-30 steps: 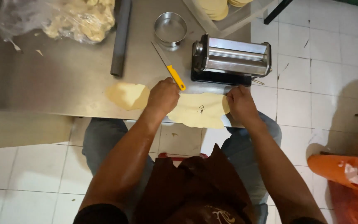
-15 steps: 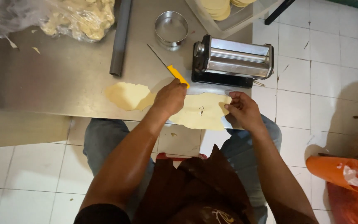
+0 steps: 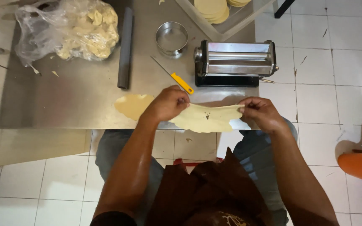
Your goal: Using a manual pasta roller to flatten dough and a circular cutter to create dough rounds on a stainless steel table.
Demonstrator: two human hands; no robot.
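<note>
Hands (image 3: pixel 214 109) outstretched, pinching dough sheet (image 3: pixel 208 118) ends

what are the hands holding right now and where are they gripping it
Both hands hold one thin dough sheet by its top edge: left hand at the left end, right hand pinching the right end.

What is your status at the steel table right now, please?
Left hand and right hand pinch opposite ends of the thin pale dough sheet, lifted at the table edge. Steel pasta roller and yellow-handled knife close behind.
</note>
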